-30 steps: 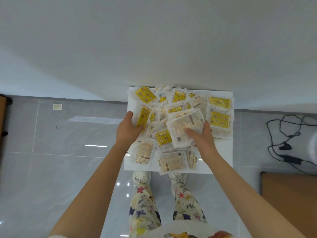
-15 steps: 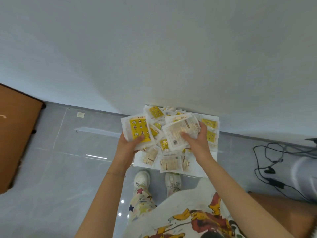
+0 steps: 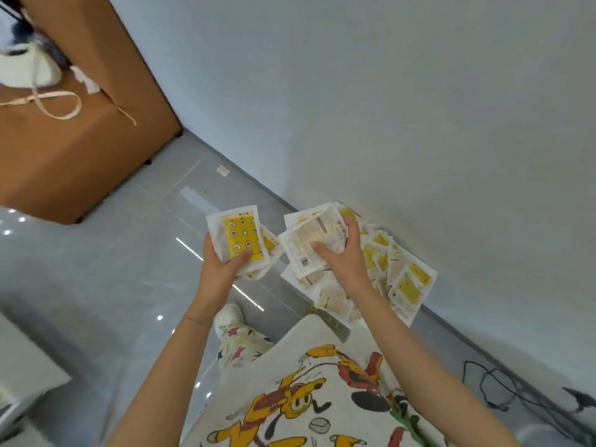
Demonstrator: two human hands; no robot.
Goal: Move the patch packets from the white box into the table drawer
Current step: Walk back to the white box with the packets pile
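2 loose bundles of patch packets, 1 in each hand. Clamped in the left hand: the yellow-faced bundle, thumb across its front, out over the grey floor. In the right hand, fingers curled round it: the paler bundle, just above the white box by the wall. Many more packets heaped in that box. No drawer in sight; only a brown counter well apart to the left. Risk from here: thin packets, fanned and not squared, so easy to lose 1 or 2 from the bottom of a bundle during the turn. Also hard to pull a drawer with both hands full.
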